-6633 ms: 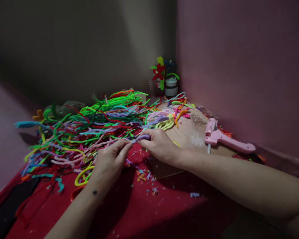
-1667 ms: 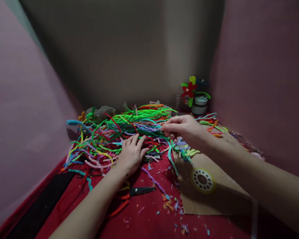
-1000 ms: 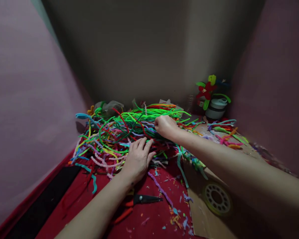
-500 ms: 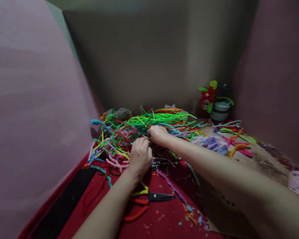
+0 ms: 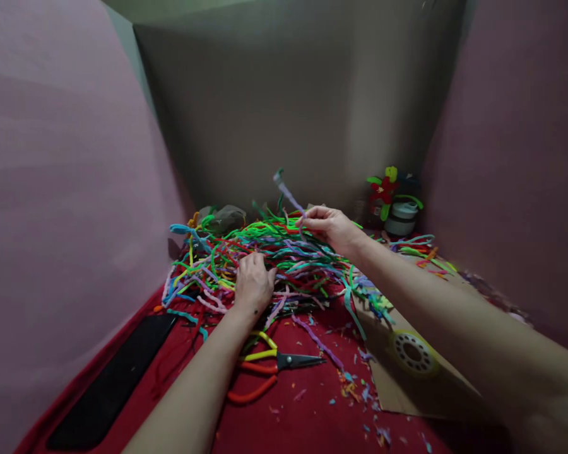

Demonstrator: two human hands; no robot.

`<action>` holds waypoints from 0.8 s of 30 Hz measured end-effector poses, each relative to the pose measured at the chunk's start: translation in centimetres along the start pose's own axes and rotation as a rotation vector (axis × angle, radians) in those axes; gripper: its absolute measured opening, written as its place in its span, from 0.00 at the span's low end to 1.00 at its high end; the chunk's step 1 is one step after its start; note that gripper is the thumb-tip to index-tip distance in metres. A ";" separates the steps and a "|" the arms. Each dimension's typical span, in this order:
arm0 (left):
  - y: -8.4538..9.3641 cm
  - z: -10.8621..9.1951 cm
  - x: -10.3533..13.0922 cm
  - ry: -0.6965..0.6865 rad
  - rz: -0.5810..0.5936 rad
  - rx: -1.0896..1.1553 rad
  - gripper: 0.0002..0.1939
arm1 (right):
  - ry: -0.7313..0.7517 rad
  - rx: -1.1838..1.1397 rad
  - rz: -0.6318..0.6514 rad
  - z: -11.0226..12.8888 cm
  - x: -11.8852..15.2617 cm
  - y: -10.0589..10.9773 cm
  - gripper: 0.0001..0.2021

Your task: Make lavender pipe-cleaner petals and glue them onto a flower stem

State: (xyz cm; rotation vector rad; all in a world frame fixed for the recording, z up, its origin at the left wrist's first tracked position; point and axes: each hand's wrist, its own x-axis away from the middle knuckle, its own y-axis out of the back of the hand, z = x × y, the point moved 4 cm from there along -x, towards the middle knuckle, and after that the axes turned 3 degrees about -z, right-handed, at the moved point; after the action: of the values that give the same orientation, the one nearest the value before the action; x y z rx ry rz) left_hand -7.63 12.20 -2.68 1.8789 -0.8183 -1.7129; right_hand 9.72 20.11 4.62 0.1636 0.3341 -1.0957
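A heap of multicoloured pipe cleaners [image 5: 307, 263] spreads over a red cloth [image 5: 260, 422]. Pinched between the thumb and fingers of my right hand [image 5: 334, 228], a lavender pipe cleaner [image 5: 291, 197] stands up above the heap, its far end bent. My left hand [image 5: 254, 282] lies on the near left of the heap, thumb apart from the fingers and fingertips resting among the strands. Just below it, scissors [image 5: 284, 361] with yellow and orange handles lie on the cloth, blades pointing right.
To the right a roll of tape [image 5: 413, 353] lies on cardboard [image 5: 397, 394]. A black phone-like slab [image 5: 113, 384] is at the left. Behind stand a lidded cup [image 5: 401, 219] and a red fuzzy flower [image 5: 382, 194]. Coloured scraps [image 5: 350, 384] dot the cloth.
My right hand has risen out of the heap with a lavender pipe cleaner, moving right and up. My left hand has shifted slightly left. The view has turned a little, showing the tape.
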 end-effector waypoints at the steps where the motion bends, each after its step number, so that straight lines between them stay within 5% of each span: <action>1: 0.4 -0.3 0.0 0.001 -0.013 0.009 0.16 | -0.010 -0.121 -0.028 -0.1 0.1 0.4 0.13; 7: 1.8 -2.9 -0.3 -0.083 -0.022 0.103 0.28 | -0.083 -0.084 0.084 -1.4 0.9 -0.4 0.12; 12: 0.3 -4.6 -1.0 -0.175 0.122 0.113 0.32 | -0.008 -0.031 0.111 -0.4 1.4 -0.8 0.10; 18: -2.4 -4.2 -0.9 -0.170 0.220 0.012 0.23 | 0.181 -0.041 0.033 3.7 1.9 0.5 0.06; 24: -1.9 -4.1 -0.7 -0.160 0.197 0.009 0.23 | 0.207 -0.193 -0.367 9.4 2.2 4.7 0.05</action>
State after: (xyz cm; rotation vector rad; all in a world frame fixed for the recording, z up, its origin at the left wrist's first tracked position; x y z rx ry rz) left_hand -3.40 13.82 -2.98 1.6223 -1.0376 -1.7532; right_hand 16.56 17.63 12.53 0.0437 0.6724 -1.4038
